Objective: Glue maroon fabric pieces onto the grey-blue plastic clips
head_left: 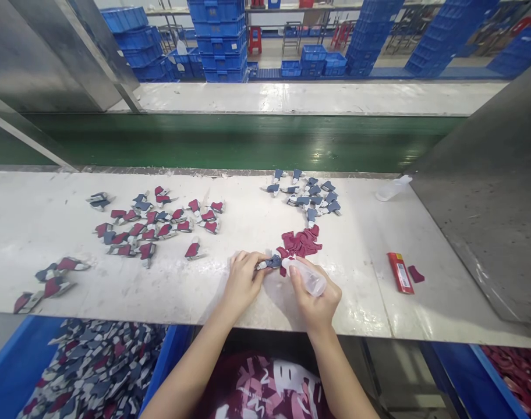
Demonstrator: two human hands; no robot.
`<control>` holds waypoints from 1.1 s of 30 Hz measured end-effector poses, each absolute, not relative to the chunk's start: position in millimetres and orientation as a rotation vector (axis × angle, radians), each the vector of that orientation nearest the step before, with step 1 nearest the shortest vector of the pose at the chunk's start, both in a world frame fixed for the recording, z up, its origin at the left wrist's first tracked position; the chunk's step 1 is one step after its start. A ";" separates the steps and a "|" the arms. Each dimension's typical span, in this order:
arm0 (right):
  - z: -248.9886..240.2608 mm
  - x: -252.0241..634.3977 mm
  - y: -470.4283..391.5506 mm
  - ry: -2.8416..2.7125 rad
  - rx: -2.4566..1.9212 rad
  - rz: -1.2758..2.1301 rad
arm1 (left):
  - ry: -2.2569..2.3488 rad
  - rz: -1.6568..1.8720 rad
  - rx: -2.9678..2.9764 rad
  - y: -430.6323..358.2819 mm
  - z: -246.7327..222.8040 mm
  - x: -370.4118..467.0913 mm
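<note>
My left hand (244, 276) pinches a small blue-grey and white part (272, 262) at the middle of the white worktop. My right hand (315, 294) is closed around a translucent squeeze bottle (312, 278), whose tip points left and meets or nearly meets the right end of that part. Just beyond the bottle lies a pile of flat dark-red pieces (303, 241). Farther back is a group of blue-grey and white parts (315, 198). To the left, many similar parts with red or blue-grey faces (149, 227) are spread out.
At the right lie a red packet (400, 273), a single red piece (416, 274) and another translucent bottle (393, 188). Metal panels (492, 192) flank the worktop. A green belt (248, 139) runs behind. Below are a blue bin (18, 364) of parts and another with red pieces (521, 369).
</note>
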State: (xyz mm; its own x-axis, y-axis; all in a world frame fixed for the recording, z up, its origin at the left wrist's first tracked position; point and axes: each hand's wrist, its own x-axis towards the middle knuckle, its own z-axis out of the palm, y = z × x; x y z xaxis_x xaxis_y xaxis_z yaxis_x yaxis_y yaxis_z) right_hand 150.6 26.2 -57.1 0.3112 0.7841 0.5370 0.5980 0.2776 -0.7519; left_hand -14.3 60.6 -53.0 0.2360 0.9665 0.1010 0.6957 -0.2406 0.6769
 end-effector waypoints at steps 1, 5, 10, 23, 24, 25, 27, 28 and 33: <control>-57.1 150.6 26.1 -1.376 -1.410 0.198 | 1.519 0.711 2.013 60.6 -53.2 -14.3; -58.4 151.0 25.0 -1.368 -1.411 0.173 | 1.523 0.718 2.012 60.1 -54.2 -14.7; -61.5 152.0 21.5 -1.329 -1.428 0.147 | 1.523 0.715 2.014 59.3 -55.6 -14.9; -61.8 149.7 12.6 -1.227 -1.423 0.233 | 1.525 0.717 2.033 59.5 -55.0 -12.7; -61.9 148.7 13.1 -1.229 -1.425 0.260 | 1.523 0.717 2.035 59.4 -55.1 -12.8; -62.0 147.6 13.7 -1.230 -1.430 0.286 | 1.520 0.717 2.037 59.4 -55.4 -12.9; -62.1 145.7 15.0 -1.232 -1.439 0.325 | 1.511 0.720 2.042 59.3 -56.1 -13.3; -62.0 144.8 15.7 -1.236 -1.439 0.335 | 1.508 0.722 2.042 59.3 -56.4 -13.5; -60.9 142.3 18.8 -1.270 -1.401 0.347 | 1.512 0.716 2.024 59.9 -56.6 -13.9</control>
